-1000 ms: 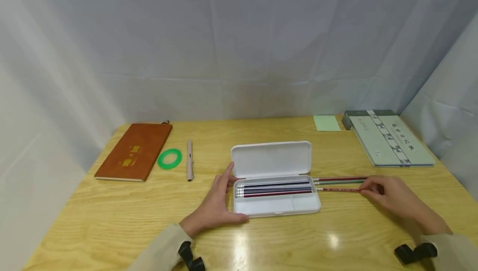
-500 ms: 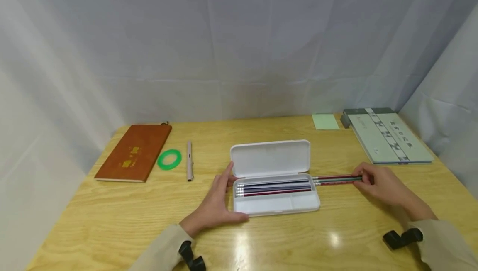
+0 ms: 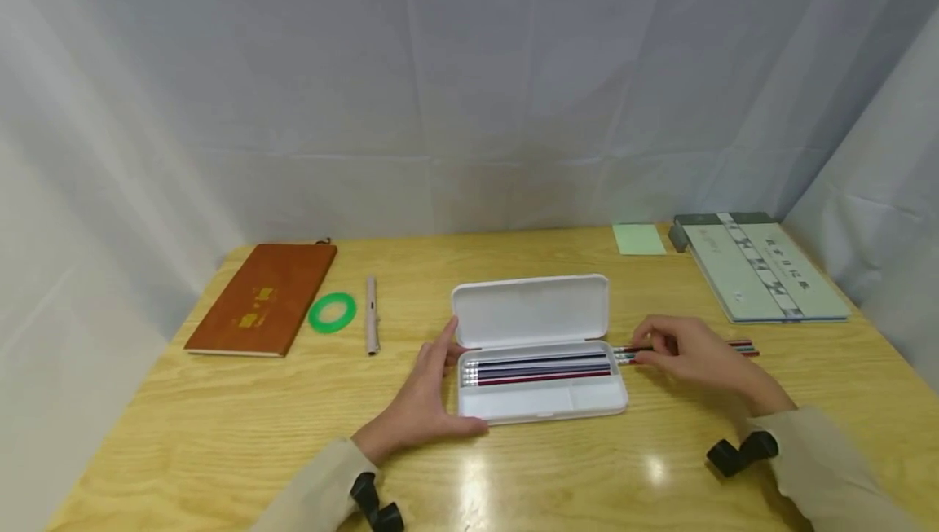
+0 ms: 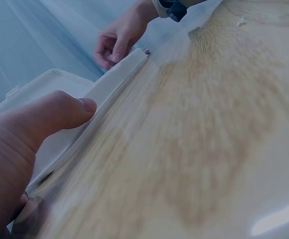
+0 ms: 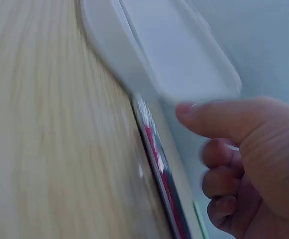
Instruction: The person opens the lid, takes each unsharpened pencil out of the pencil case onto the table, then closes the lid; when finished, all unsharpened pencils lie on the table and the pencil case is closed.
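A white pencil case (image 3: 543,414) lies with its lid raised, a row of pencils (image 3: 543,369) along its back compartment. My left hand (image 3: 421,402) holds the case's left end, thumb (image 4: 67,114) at the front edge and fingers behind. Right of the case, a few pencils (image 3: 744,350) lie side by side on the table, eraser ends close to its right wall. Over them is my right hand (image 3: 689,353), near the eraser ends. In the right wrist view its fingers are loosely curled, apart from the pencils (image 5: 159,164), with nothing visible in its grasp.
A brown notebook (image 3: 267,296), a green tape ring (image 3: 332,313) and a pale pen (image 3: 372,316) lie to the left on the wooden table (image 3: 572,483). Back right are a green sticky note (image 3: 640,239) and a pale boxed notebook (image 3: 763,271). A grey-white curtain (image 3: 469,92) stands behind.
My right hand first brings the nearest red pencil against the others. It then slides left along them, from their far part to their eraser ends. The left hand stays on the case.
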`<state>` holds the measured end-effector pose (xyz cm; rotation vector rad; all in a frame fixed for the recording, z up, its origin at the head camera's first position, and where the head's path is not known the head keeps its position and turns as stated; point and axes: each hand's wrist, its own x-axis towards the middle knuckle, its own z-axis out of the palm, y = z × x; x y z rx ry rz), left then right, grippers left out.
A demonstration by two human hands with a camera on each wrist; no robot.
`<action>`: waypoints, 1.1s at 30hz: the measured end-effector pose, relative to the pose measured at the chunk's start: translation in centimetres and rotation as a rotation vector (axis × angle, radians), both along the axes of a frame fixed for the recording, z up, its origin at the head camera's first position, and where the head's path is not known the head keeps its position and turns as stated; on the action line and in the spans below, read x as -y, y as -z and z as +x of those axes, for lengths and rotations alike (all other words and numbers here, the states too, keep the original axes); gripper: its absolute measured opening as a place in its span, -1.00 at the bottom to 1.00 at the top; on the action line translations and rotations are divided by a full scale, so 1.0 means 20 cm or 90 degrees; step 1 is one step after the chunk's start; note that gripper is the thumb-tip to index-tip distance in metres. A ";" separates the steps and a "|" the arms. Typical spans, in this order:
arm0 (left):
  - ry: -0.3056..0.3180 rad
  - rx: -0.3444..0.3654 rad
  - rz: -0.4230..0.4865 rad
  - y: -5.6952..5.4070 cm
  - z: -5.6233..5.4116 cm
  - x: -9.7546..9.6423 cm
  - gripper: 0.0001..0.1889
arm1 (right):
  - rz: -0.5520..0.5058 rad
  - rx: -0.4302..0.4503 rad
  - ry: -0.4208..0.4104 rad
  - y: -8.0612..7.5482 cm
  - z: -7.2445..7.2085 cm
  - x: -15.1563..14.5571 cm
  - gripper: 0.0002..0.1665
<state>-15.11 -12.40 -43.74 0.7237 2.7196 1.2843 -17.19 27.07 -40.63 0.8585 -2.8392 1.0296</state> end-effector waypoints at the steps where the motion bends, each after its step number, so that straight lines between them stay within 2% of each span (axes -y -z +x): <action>1: 0.002 -0.001 0.000 0.00 0.00 0.00 0.47 | 0.002 0.001 -0.016 -0.01 -0.01 0.03 -0.90; 8: 0.007 -0.006 0.002 0.00 0.00 -0.01 0.48 | 0.051 0.035 -0.094 -0.06 -0.07 0.24 -0.80; 12: 0.007 -0.002 0.009 -0.01 0.00 -0.01 0.47 | 0.065 -0.018 -0.107 -0.04 -0.09 0.37 -0.81; 17: 0.003 -0.001 0.007 0.00 0.01 0.00 0.47 | 0.102 -0.107 -0.109 -0.01 -0.10 0.50 -0.86; 23: 0.010 -0.012 0.005 0.00 0.01 0.00 0.47 | 0.176 -0.165 -0.102 0.02 -0.09 0.57 -0.90; 28: 0.013 -0.021 0.008 0.00 0.01 -0.01 0.46 | 0.224 -0.182 -0.078 0.01 -0.07 0.59 -0.96; 33: 0.004 -0.026 0.008 0.01 0.01 -0.01 0.46 | 0.260 -0.162 -0.063 -0.01 -0.04 0.62 -0.95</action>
